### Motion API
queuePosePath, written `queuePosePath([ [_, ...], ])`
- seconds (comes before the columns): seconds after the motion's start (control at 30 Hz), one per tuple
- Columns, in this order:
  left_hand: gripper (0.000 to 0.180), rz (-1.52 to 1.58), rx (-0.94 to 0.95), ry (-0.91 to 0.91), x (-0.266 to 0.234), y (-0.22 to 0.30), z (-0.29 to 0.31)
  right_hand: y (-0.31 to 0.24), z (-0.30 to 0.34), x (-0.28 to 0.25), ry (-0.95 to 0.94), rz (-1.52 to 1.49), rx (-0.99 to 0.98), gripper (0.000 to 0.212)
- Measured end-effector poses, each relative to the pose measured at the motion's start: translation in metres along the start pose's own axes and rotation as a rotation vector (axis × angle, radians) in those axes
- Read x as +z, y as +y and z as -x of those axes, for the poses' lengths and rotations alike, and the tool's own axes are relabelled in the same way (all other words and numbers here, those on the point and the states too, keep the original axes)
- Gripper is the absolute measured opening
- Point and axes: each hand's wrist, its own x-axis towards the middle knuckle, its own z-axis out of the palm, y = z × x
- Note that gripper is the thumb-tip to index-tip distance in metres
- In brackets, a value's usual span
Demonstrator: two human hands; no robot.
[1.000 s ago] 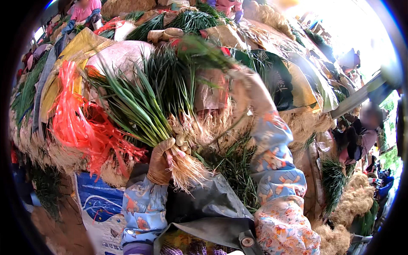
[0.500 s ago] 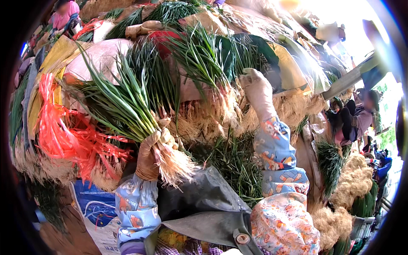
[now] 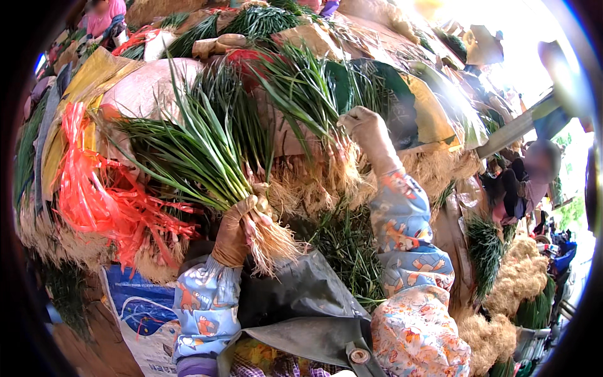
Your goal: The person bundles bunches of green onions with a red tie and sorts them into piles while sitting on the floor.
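Observation:
My left hand (image 3: 235,232), in a tan glove, is closed around a bunch of green onions (image 3: 220,169). Their long green leaves fan up and to the left, and the pale stringy roots (image 3: 270,245) hang out on the right of my fist. My right hand (image 3: 369,132), also gloved, is raised at the right side of a loose pile of green onions (image 3: 314,94). Its fingers are curled together beside the stems, and whatever lies between them is too small to tell. More green onions (image 3: 235,113) lie between the two hands, roots toward me.
Red plastic strips (image 3: 94,195) hang at the left over bundled roots. A dark apron (image 3: 295,289) covers my lap, and loose green leaves (image 3: 348,251) lie beyond it. A blue and white sack (image 3: 141,314) is at lower left. Another person (image 3: 534,173) is at the right.
My right hand has moved left to the stems of the loose pile, and its fingers have drawn together. The left hand, still gripping its bunch, has shifted slightly right.

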Motion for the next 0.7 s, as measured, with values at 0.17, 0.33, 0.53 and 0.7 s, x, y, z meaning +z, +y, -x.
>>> queuePosePath([
  [0.17, 0.031, -0.009, 0.031, -0.019, -0.001, -0.003, -0.003, -0.025, 0.024, 0.036, -0.090, 0.527, 0.044, 0.026],
  [0.33, 0.030, -0.044, -0.028, -0.001, 0.000, -0.011, -0.006, -0.015, 0.020, 0.042, -0.187, 0.592, -0.012, 0.027],
  [0.53, 0.026, -0.360, -0.157, 0.048, -0.019, -0.013, 0.006, -0.061, 0.113, 0.076, -0.222, -0.188, -0.137, 0.021],
  [0.7, 0.023, -0.340, -0.078, 0.330, -0.003, -0.018, 0.014, -0.072, 0.106, 0.093, -0.725, -1.099, 0.614, 0.023],
])
